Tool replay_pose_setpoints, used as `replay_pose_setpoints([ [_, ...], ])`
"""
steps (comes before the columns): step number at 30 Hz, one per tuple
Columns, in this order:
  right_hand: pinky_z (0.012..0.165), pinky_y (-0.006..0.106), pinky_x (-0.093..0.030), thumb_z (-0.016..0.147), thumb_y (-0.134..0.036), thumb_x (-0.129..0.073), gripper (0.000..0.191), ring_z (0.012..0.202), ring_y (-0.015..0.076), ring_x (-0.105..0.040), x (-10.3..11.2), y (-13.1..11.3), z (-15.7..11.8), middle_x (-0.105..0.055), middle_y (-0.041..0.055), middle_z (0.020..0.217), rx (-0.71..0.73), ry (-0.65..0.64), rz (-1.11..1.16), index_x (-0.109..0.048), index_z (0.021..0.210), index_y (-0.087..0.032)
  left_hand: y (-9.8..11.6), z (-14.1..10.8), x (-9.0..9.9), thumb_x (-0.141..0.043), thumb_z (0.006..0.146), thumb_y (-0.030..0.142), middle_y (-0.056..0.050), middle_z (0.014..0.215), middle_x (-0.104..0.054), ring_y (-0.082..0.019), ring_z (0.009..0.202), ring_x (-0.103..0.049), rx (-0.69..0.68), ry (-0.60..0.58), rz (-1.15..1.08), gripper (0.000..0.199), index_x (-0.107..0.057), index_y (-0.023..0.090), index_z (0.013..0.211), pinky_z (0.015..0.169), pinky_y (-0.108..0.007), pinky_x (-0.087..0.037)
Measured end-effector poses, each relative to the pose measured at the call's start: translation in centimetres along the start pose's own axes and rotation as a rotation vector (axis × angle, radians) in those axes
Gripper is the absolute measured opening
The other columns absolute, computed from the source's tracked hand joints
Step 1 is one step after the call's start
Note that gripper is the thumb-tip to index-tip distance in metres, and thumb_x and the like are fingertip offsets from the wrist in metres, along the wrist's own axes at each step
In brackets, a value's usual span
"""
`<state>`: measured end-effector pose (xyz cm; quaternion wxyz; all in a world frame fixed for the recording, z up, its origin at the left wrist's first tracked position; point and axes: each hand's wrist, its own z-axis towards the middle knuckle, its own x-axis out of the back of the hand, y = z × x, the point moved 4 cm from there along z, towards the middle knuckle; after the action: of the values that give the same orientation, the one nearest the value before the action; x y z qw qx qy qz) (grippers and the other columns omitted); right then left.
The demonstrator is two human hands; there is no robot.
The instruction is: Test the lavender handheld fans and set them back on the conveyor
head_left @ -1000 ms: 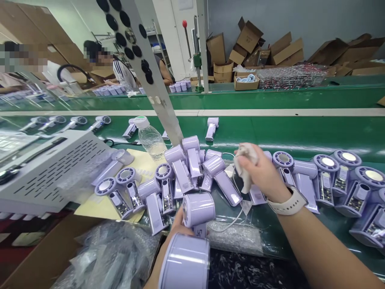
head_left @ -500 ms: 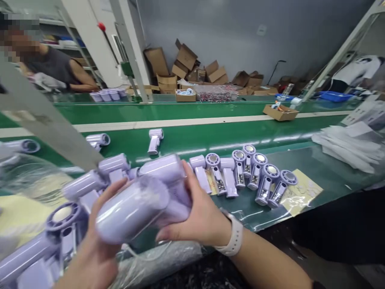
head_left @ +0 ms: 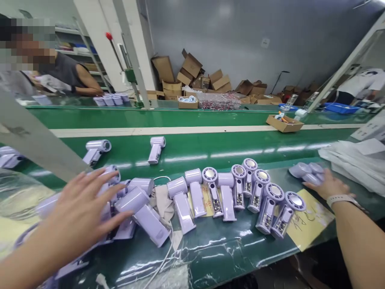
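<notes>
My left hand (head_left: 81, 204) is open, fingers spread, over a cluster of lavender handheld fans at the left; it hides part of them. Close to its fingertips lies a fan with a smooth handle (head_left: 152, 224). At the right, my right hand (head_left: 329, 186) has its thumb and fingers around blurred, rounded lavender plastic pieces (head_left: 311, 174) at the table surface; their exact kind is unclear. Between the hands lies a row of fans, some smooth side up (head_left: 227, 200), others with open handles showing inner parts (head_left: 266, 212).
Two fans (head_left: 156, 150) lie apart on the green conveyor belt (head_left: 192, 150). Yellow paper (head_left: 313, 220) lies beside the row, with white bags (head_left: 357, 160) farther right. A white cable (head_left: 162, 261) crosses the table. A post (head_left: 45, 136) rises at left; a co-worker (head_left: 78, 76) works beyond.
My hands have parted. The left released a lavender fan and spread out at the left; the right moved far right with lavender pieces. The view has shifted slightly.
</notes>
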<state>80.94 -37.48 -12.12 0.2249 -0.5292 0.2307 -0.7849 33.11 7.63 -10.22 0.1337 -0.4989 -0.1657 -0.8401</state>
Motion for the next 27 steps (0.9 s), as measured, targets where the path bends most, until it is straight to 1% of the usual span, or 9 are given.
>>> replay_pose_setpoints([
  [3, 0.097, 0.077, -0.021, 0.076, -0.053, -0.082, 0.098, 0.151, 0.0565, -0.017, -1.0, -2.8, 1.1, -0.028, 0.0481, 0.153, 0.01, 0.011, -0.081, -0.045, 0.155, -0.007, 1.5, 0.8, -2.4, -0.074, 0.074, 0.064, -0.026, 0.148, -0.056, -0.051, 0.148, -0.036, -0.007, -0.12, 0.169, 0.062, -0.074, 0.011, 0.107, 0.123, -0.068, -0.016],
  [7, 0.116, 0.069, -0.014, 0.086, -0.045, -0.075, 0.072, 0.155, 0.0474, -0.018, -4.1, -14.9, -0.8, -0.033, 0.0309, 0.161, 0.373, -0.177, -0.028, -0.056, 0.149, -0.017, 2.1, 0.6, -3.0, -0.078, 0.069, 0.064, -0.026, 0.146, -0.057, -0.05, 0.145, -0.04, 0.092, -0.213, -0.019, 0.064, -0.07, 0.015, 0.11, 0.118, -0.07, -0.025],
  [10, 0.118, 0.07, -0.022, 0.082, -0.034, -0.082, 0.052, 0.149, 0.045, -0.033, -8.6, -25.7, -7.6, -0.054, 0.0201, 0.149, 0.672, -0.443, 0.05, -0.069, 0.131, -0.021, 3.1, -0.1, -0.1, -0.08, 0.07, 0.057, -0.015, 0.127, -0.069, -0.042, 0.121, -0.062, 0.14, -0.178, -0.303, 0.059, -0.066, 0.023, 0.116, 0.107, -0.062, -0.046],
  [13, 0.107, 0.055, -0.048, 0.095, -0.036, -0.07, 0.029, 0.121, 0.0281, -0.063, -13.9, -33.8, -17.2, -0.068, 0.0098, 0.128, 0.876, -0.748, 0.132, -0.069, 0.119, -0.019, 2.9, -1.7, 5.3, -0.084, 0.068, 0.05, -0.006, 0.116, -0.071, -0.033, 0.1, -0.069, 0.298, 0.117, -0.55, 0.061, -0.064, 0.029, 0.122, 0.09, -0.05, -0.058],
  [15, 0.093, 0.045, -0.058, 0.099, -0.035, -0.065, 0.027, 0.106, 0.0228, -0.069, -16.4, -37.1, -23.2, -0.069, 0.0085, 0.123, 0.951, -0.895, 0.186, -0.067, 0.119, -0.018, 1.7, -3.8, 8.2, -0.092, 0.056, 0.044, -0.003, 0.115, -0.073, -0.033, 0.099, -0.069, 0.485, 0.315, -0.734, 0.079, -0.063, 0.032, 0.128, 0.086, -0.048, -0.061],
  [18, 0.088, 0.042, -0.06, 0.1, -0.035, -0.064, 0.029, 0.103, 0.0223, -0.069, -17.7, -39.3, -29.0, -0.068, 0.0085, 0.122, 0.999, -0.988, 0.251, -0.066, 0.122, -0.016, 0.0, -8.3, 8.4, -0.088, 0.06, 0.054, -0.006, 0.109, -0.079, -0.037, 0.1, -0.072, 0.88, 0.416, -1.166, 0.063, -0.073, 0.028, 0.116, 0.084, -0.051, -0.064],
  [21, 0.087, 0.042, -0.059, 0.101, -0.036, -0.064, 0.029, 0.101, 0.0222, -0.069, -16.6, -39.7, -30.6, -0.068, 0.008, 0.12, 0.998, -0.981, 0.311, -0.065, 0.121, -0.014, 0.0, -12.5, 5.1, -0.068, 0.08, 0.065, -0.009, 0.098, -0.081, -0.033, 0.09, -0.076, 1.173, 0.365, -1.483, 0.049, -0.079, 0.022, 0.101, 0.081, -0.047, -0.066],
  [24, 0.083, 0.039, -0.059, 0.104, -0.034, -0.055, 0.024, 0.09, 0.0196, -0.069, -13.3, -38.9, -30.6, -0.07, 0.0055, 0.105, 1.006, -0.96, 0.355, -0.066, 0.115, -0.016, 1.2, -13.1, 1.9, -0.067, 0.087, 0.058, -0.008, 0.086, -0.079, -0.024, 0.076, -0.074, 0.963, 0.261, -1.643, 0.044, -0.078, 0.02, 0.106, 0.074, -0.034, -0.065],
  [27, 0.089, 0.042, -0.055, 0.107, -0.027, -0.042, 0.026, 0.092, 0.022, -0.067, -8.4, -35.8, -32.7, -0.07, 0.0048, 0.097, 1.084, -0.997, 0.382, -0.068, 0.112, -0.022, 2.5, -10.9, 0.3, -0.07, 0.086, 0.058, -0.011, 0.112, -0.078, -0.026, 0.097, -0.075, 0.814, 0.34, -1.825, 0.048, -0.076, 0.018, 0.111, 0.09, -0.036, -0.063],
])
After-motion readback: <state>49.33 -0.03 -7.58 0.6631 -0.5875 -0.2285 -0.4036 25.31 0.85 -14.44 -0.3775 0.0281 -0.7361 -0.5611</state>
